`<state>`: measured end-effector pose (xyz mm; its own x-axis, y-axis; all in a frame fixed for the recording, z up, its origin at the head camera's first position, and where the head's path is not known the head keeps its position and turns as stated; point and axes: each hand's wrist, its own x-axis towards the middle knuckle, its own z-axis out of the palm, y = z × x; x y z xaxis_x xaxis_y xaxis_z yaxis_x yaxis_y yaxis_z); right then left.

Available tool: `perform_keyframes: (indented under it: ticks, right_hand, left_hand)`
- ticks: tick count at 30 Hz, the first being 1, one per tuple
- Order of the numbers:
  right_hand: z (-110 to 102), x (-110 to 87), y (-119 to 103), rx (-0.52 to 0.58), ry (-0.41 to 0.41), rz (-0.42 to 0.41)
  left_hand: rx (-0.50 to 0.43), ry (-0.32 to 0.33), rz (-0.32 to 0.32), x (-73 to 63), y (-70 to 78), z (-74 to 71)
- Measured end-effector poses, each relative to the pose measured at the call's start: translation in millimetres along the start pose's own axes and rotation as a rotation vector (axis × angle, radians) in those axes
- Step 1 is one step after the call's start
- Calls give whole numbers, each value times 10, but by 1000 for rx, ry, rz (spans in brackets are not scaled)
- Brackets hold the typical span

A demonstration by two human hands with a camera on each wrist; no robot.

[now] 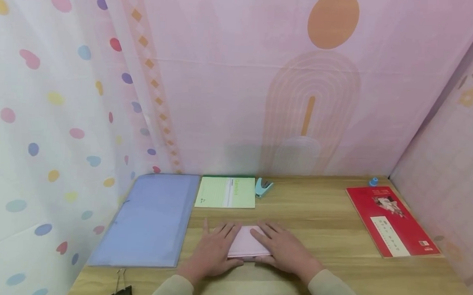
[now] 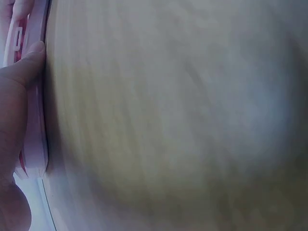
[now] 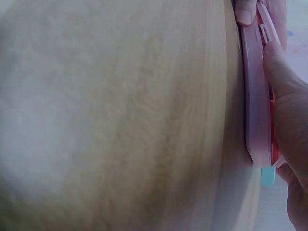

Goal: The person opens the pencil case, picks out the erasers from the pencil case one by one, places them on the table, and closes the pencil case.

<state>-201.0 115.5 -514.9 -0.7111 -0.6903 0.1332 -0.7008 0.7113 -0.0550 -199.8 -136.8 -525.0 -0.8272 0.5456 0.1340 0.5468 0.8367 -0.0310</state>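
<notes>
A flat pink plastic case point(image 1: 243, 242) with a latch on its front lies on the table between both hands. Red shows along the seam between its lid and base in the right wrist view. My left hand point(image 1: 215, 248) holds the case's left side, fingers reaching toward the back edge and thumb against the front wall. On the other side, my right hand point(image 1: 286, 248) lays its fingers over the lid. Its thumb point(image 3: 279, 65) is at the front edge by the latch. Much of the case's two ends is hidden under the hands.
A blue folder point(image 1: 148, 218) lies left, a black binder clip point(image 1: 121, 292) in front of it. Behind the case are a green notebook point(image 1: 226, 192) and a light-blue stapler point(image 1: 263, 188). At the right sit a red booklet point(image 1: 392, 220) and a small blue object point(image 1: 373, 182).
</notes>
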Motion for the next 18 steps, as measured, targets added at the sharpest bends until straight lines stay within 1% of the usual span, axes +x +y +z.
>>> perform_keyframes:
  ticks: [3, 6, 10, 13, 15, 18]
  right_hand:
    - [0, 0, -15, 24, 2, 5]
    - [-13, -17, -22, 49, 0, 3]
    - [-74, -101, -13, 78, -20, 8]
    - [-117, -200, 17, 89, -41, 28]
    - [-141, -265, 43, 89, -42, 42]
    - [-180, -336, 81, 110, 10, 52]
  left_hand:
    - [-33, -7, -13, -24, -3, -3]
    - [-97, 4, -36, -67, -8, -9]
    - [-183, 54, -97, -179, -38, -25]
    - [-200, 79, -155, -274, -58, -36]
    - [-199, 71, -187, -332, -51, -48]
    - [-194, 57, -229, -411, -3, -80]
